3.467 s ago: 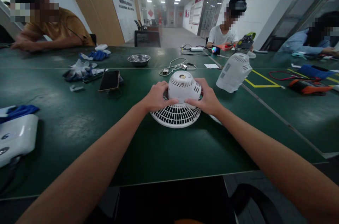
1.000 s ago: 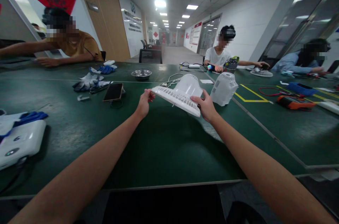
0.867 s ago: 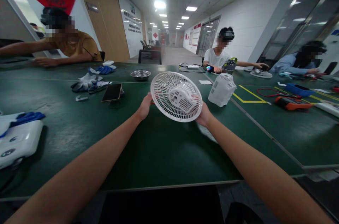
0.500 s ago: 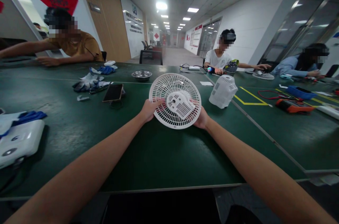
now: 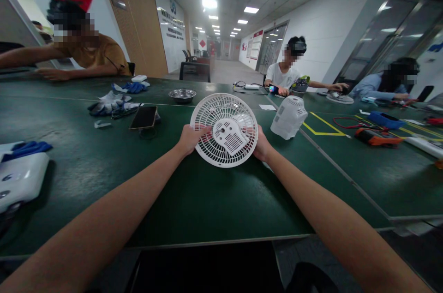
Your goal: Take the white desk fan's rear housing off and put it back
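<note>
Between my two hands a round white fan head (image 5: 226,157) is held up over the green table, its slotted motor cover and ribbed grille facing me. My left hand (image 5: 189,139) grips the left rim, thumb laid across the grille and the other fingers behind it. On the opposite side my right hand (image 5: 263,144) is closed around the rim, most of its fingers hidden by the grille. A translucent white plastic housing (image 5: 289,118) with a vented top stands on the table to the right of the fan head.
On the green table (image 5: 194,205) a metal bowl (image 5: 182,95), a phone (image 5: 143,117) and work gloves (image 5: 110,104) lie to the left. A white device (image 5: 24,175) sits at the left edge. An orange meter (image 5: 377,137) and blue tray (image 5: 386,119) are right. Several people sit across.
The view has shifted slightly, so most things sit a little further left. The fan head has turned slightly in my hands, and both hands keep their hold on it.
</note>
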Action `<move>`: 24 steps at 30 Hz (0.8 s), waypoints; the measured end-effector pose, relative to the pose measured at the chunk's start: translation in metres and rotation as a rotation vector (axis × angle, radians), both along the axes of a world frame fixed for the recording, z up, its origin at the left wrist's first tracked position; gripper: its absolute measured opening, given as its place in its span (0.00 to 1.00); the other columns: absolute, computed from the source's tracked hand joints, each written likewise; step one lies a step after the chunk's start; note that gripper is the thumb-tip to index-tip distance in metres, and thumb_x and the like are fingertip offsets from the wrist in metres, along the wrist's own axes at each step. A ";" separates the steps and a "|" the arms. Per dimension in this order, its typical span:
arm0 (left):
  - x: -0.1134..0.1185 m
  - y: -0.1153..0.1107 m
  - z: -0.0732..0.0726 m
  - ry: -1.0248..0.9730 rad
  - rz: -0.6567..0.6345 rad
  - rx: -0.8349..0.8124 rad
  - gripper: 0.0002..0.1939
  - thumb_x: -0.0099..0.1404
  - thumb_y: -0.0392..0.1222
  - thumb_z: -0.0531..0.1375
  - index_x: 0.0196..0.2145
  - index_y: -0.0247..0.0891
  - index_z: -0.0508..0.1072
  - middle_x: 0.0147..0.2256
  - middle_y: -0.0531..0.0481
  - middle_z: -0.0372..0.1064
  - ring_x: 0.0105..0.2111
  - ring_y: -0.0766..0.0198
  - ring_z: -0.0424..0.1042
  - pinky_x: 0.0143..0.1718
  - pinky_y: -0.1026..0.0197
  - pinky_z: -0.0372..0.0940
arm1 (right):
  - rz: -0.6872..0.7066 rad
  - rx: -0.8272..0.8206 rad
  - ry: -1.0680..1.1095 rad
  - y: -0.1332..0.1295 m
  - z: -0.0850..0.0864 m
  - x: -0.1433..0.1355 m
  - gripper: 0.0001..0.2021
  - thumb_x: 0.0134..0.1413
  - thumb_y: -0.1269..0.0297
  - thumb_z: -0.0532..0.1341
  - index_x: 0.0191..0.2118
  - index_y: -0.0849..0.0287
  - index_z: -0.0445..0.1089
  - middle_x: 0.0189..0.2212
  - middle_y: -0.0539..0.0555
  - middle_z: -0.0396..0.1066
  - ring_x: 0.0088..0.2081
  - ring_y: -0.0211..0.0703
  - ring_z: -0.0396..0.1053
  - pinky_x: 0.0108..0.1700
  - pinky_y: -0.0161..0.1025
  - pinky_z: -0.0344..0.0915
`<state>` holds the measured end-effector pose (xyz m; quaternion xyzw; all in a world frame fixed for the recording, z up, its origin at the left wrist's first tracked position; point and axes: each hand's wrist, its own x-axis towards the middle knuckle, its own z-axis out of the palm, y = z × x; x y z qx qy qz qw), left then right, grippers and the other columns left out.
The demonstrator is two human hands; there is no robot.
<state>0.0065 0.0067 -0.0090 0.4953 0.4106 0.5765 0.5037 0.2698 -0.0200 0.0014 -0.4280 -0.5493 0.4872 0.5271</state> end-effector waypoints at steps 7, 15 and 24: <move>-0.004 0.006 -0.003 0.023 0.029 -0.052 0.13 0.53 0.38 0.74 0.34 0.30 0.79 0.30 0.42 0.78 0.29 0.56 0.79 0.34 0.52 0.77 | -0.555 0.305 -0.841 0.011 0.010 0.065 0.41 0.43 0.54 0.68 0.63 0.55 0.53 0.53 0.62 0.66 0.51 0.61 0.67 0.57 0.61 0.62; -0.012 0.013 -0.003 0.020 0.058 -0.152 0.12 0.54 0.35 0.73 0.36 0.30 0.79 0.33 0.40 0.78 0.32 0.54 0.80 0.35 0.52 0.77 | -0.621 0.331 -1.045 0.011 0.015 0.071 0.33 0.49 0.56 0.64 0.60 0.55 0.57 0.52 0.63 0.63 0.56 0.64 0.60 0.57 0.62 0.59; -0.012 0.013 -0.002 -0.015 0.025 -0.155 0.11 0.55 0.34 0.73 0.35 0.30 0.79 0.31 0.42 0.78 0.31 0.57 0.79 0.35 0.54 0.76 | -1.161 0.202 -0.799 0.025 0.012 0.138 0.46 0.43 0.60 0.65 0.66 0.59 0.43 0.59 0.70 0.59 0.59 0.67 0.60 0.58 0.63 0.59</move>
